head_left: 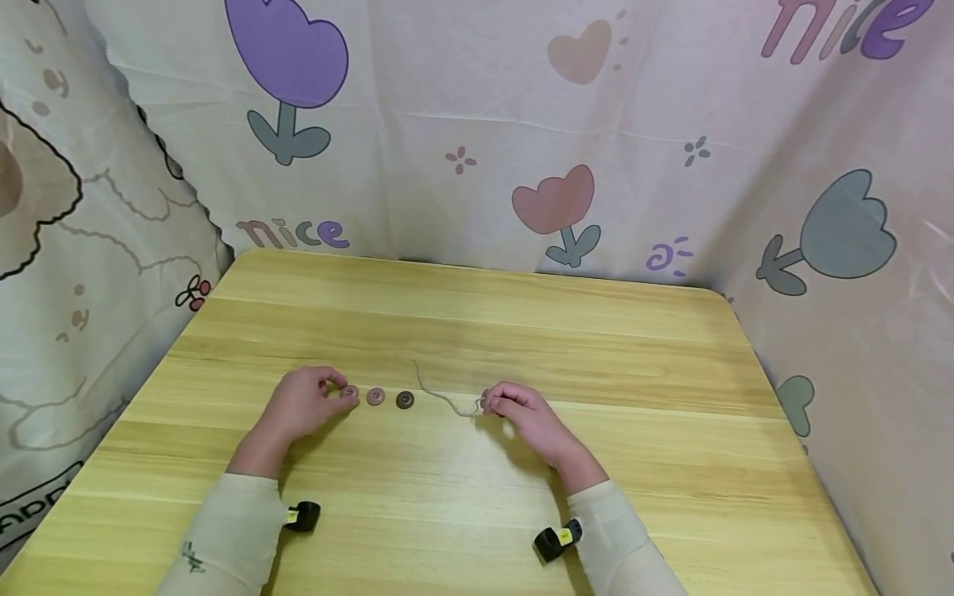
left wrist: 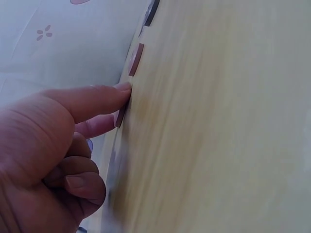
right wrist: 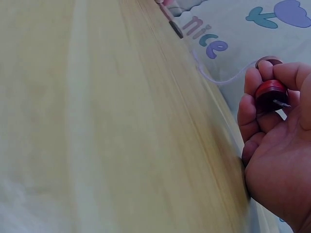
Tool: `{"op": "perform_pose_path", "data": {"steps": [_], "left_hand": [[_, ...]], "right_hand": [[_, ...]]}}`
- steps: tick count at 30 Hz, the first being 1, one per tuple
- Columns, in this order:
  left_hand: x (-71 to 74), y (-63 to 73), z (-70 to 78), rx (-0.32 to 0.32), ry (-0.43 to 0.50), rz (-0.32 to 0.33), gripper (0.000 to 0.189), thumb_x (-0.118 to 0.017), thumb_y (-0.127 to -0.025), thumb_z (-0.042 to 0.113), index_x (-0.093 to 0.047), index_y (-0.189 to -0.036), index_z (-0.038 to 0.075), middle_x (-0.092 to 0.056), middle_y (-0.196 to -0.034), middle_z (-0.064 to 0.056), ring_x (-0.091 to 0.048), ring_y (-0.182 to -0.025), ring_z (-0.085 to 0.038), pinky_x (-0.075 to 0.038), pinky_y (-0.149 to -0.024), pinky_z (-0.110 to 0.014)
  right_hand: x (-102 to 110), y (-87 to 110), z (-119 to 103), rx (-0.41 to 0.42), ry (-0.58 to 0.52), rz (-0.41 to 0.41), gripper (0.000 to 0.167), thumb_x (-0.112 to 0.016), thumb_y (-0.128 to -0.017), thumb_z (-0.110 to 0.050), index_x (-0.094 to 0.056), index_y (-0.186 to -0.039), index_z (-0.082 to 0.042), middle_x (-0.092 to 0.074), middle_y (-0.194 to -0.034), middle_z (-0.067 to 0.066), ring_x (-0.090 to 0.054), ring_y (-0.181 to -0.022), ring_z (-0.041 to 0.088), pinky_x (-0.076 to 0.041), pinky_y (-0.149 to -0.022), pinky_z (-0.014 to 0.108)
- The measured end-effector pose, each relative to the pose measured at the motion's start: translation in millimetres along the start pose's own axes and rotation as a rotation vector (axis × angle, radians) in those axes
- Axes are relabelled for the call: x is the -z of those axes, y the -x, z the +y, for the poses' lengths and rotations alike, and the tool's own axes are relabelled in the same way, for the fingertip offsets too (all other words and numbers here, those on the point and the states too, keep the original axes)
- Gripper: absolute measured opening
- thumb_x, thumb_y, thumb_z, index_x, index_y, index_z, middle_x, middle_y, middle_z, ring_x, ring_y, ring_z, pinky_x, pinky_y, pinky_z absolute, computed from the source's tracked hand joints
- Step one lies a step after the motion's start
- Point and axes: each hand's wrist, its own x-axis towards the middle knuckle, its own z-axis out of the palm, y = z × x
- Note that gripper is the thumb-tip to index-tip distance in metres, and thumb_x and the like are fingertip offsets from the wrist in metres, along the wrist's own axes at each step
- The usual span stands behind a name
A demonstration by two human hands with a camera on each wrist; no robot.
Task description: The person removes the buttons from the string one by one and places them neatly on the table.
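My left hand (head_left: 304, 406) pinches a pinkish-brown button (head_left: 349, 391) between thumb and finger at the left end of a short row on the table. Beside it lie another pinkish-brown button (head_left: 376, 396) and a dark button (head_left: 405, 400), both flat. To the right, my right hand (head_left: 531, 420) grips several buttons in its fingers. In the right wrist view these are red buttons (right wrist: 272, 90) stacked in the curled fingers and a brown button (right wrist: 268, 60) at the fingertips. A thin pale string (head_left: 441, 397) runs leftward from them, with its free end curving up.
The wooden table (head_left: 462, 513) has its far edge against a printed cloth backdrop (head_left: 447, 74). More printed cloth hangs at the left and right. Small black wrist cameras, one of them the left camera (head_left: 304, 516), sit at both sleeves above the tabletop.
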Motion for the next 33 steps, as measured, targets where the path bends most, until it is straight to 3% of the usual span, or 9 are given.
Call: {"op": "perform_pose_path", "data": {"steps": [7, 17, 24, 29, 33], "left_hand": [[2.2, 0.5, 5.9, 0.017, -0.011, -0.004, 0.032, -0.077, -0.087, 0.028, -0.07, -0.106, 0.002, -0.044, -0.065, -0.003, -0.039, -0.055, -0.018, -0.034, -0.053, -0.034], [-0.2, -5.2, 25.8, -0.029, 0.0, 0.001, 0.049, -0.082, -0.082, 0.039, -0.069, -0.11, 0.001, -0.04, -0.065, -0.003, -0.036, -0.055, -0.018, -0.033, -0.053, -0.034], [-5.7, -9.7, 39.9, -0.029, 0.075, -0.038, 0.041, -0.08, -0.084, 0.027, -0.068, -0.115, 0.003, -0.035, -0.063, 0.0, -0.034, -0.052, -0.016, -0.033, -0.052, -0.032], [-11.0, -14.0, 49.7, -0.051, 0.156, -0.055, 0.036, -0.076, -0.088, 0.025, -0.068, -0.115, 0.003, -0.027, -0.059, 0.002, -0.046, -0.05, -0.014, -0.031, -0.049, -0.03], [-17.6, -18.1, 58.0, -0.089, 0.183, -0.059, 0.031, -0.076, -0.089, 0.024, -0.069, -0.112, 0.003, -0.027, -0.059, 0.004, -0.037, -0.049, -0.012, -0.032, -0.051, -0.03]], "right_hand": [[0, 0.6, -2, -0.007, -0.003, -0.007, 0.02, -0.049, -0.102, -0.009, -0.063, -0.097, 0.005, -0.064, -0.109, 0.015, -0.056, -0.115, 0.027, -0.038, -0.103, 0.044], [0, 0.1, 0, 0.008, -0.001, -0.005, 0.02, -0.049, -0.102, -0.007, -0.062, -0.095, 0.007, -0.064, -0.108, 0.016, -0.056, -0.113, 0.027, -0.04, -0.101, 0.043], [0, -0.2, -1, -0.008, -0.003, -0.005, 0.02, -0.049, -0.102, -0.007, -0.063, -0.095, 0.005, -0.063, -0.108, 0.016, -0.056, -0.113, 0.027, -0.039, -0.102, 0.044], [1, -0.3, 0, -0.012, -0.002, -0.01, 0.021, -0.049, -0.103, -0.009, -0.064, -0.098, 0.005, -0.063, -0.107, 0.017, -0.057, -0.112, 0.027, -0.041, -0.1, 0.042], [1, -0.4, 0, -0.014, -0.003, -0.012, 0.022, -0.049, -0.104, -0.008, -0.064, -0.099, 0.007, -0.062, -0.109, 0.02, -0.056, -0.113, 0.026, -0.04, -0.101, 0.041]]}}
